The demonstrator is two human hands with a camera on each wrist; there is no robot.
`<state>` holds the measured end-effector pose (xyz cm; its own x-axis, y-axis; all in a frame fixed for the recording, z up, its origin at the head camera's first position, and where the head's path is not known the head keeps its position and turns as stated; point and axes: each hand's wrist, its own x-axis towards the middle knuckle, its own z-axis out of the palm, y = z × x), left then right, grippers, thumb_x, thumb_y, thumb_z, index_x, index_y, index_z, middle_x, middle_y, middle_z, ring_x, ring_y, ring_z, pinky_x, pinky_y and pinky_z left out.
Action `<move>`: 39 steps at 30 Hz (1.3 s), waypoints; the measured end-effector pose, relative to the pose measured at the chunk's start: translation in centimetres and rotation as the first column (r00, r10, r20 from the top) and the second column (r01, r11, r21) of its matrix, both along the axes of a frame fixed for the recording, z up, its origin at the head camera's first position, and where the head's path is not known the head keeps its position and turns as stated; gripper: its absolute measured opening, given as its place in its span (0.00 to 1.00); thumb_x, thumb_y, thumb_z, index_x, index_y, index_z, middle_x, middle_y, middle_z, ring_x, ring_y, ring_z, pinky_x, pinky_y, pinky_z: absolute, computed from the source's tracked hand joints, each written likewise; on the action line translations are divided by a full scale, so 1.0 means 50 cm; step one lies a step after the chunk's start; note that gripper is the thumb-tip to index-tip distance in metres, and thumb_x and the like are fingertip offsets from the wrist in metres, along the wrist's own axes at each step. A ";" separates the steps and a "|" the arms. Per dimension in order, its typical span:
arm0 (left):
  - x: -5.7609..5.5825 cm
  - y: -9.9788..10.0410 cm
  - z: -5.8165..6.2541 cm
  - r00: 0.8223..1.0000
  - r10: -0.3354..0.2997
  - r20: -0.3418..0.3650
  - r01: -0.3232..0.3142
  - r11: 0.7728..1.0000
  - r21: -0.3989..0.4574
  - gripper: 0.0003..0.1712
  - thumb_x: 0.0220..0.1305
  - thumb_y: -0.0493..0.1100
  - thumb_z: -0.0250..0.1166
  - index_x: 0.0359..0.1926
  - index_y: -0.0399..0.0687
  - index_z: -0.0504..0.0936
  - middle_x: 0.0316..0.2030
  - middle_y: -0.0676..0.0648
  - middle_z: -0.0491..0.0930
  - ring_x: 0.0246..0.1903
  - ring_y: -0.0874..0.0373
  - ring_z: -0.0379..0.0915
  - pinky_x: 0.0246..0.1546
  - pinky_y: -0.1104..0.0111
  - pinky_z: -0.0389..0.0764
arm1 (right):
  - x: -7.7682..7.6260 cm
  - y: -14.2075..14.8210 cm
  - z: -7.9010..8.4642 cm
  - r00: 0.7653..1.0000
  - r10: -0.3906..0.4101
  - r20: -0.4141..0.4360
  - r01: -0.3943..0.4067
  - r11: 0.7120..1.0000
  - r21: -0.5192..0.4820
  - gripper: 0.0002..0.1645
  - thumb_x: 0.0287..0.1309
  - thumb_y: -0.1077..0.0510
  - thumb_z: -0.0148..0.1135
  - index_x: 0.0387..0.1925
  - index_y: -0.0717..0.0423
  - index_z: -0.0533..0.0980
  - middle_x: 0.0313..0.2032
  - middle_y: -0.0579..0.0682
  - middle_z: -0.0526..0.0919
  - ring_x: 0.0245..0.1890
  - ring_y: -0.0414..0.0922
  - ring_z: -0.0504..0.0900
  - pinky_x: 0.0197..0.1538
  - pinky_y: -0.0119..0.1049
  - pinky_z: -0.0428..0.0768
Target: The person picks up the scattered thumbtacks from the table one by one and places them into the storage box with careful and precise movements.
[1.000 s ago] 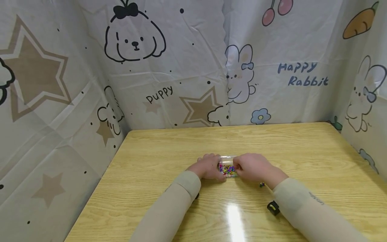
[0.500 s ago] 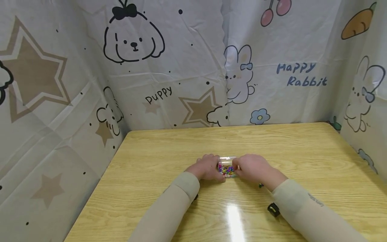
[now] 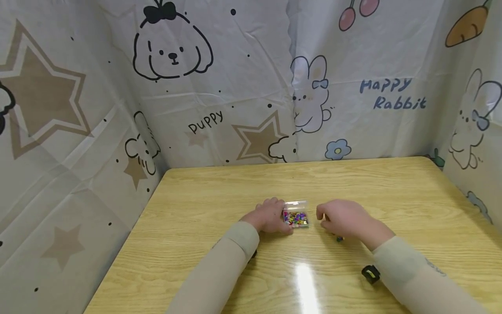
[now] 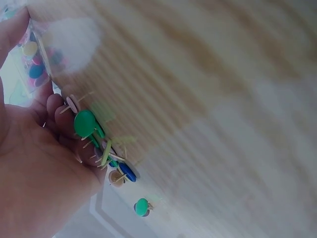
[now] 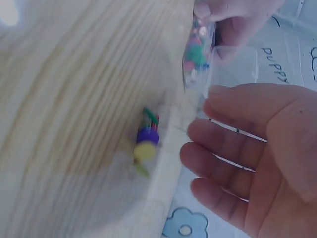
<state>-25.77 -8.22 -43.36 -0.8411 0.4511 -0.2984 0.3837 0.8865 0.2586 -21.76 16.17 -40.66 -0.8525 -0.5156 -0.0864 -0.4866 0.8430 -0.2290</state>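
Observation:
A small clear plastic box of colourful thumbtacks lies on the table with its clear lid raised at the back. My left hand grips the box's left side, thumb at the front. Several loose tacks, green, blue and pale, lie beside that palm in the left wrist view. Just right of the box, apart from it, is my right hand, thumb close to the index finger and other fingers bent. I cannot tell whether a tack is between them. Below it lies a small tack cluster, purple, yellow and green.
The wooden table ends at a patterned cloth hung behind and at the sides. A small black device sits at the right sleeve. One green tack lies apart from the others in the left wrist view.
My right hand has left the box's right side and moved a little to the right, baring the tacks inside. The left hand keeps its hold on the box.

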 end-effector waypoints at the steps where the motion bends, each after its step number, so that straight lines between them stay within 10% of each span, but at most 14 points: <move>1: 0.000 0.000 0.001 1.000 -0.001 0.005 0.001 1.000 0.001 0.47 0.54 0.68 0.73 0.67 0.47 0.69 0.48 0.52 0.71 0.48 0.57 0.66 0.56 0.58 0.69 | 0.002 0.006 0.002 1.000 -0.007 0.015 0.007 1.000 0.002 0.06 0.61 0.58 0.66 0.41 0.50 0.82 0.28 0.40 0.80 0.21 0.37 0.74 0.33 0.41 0.78; 19: -0.004 -0.006 -0.005 1.000 -0.016 0.022 0.016 1.000 0.005 0.46 0.55 0.69 0.72 0.66 0.50 0.70 0.48 0.53 0.70 0.48 0.57 0.65 0.57 0.58 0.69 | 0.008 0.033 -0.006 0.996 -0.014 0.083 0.008 0.998 0.067 0.13 0.56 0.59 0.70 0.23 0.44 0.74 0.22 0.39 0.74 0.24 0.40 0.71 0.32 0.39 0.72; 39: -0.005 -0.002 -0.001 1.000 -0.009 0.018 0.009 1.000 -0.010 0.50 0.53 0.68 0.73 0.70 0.47 0.68 0.51 0.51 0.72 0.50 0.57 0.67 0.58 0.58 0.69 | -0.004 0.009 -0.027 0.998 -0.009 -0.068 0.010 1.000 0.012 0.17 0.60 0.61 0.61 0.20 0.42 0.69 0.12 0.38 0.69 0.16 0.38 0.68 0.24 0.36 0.67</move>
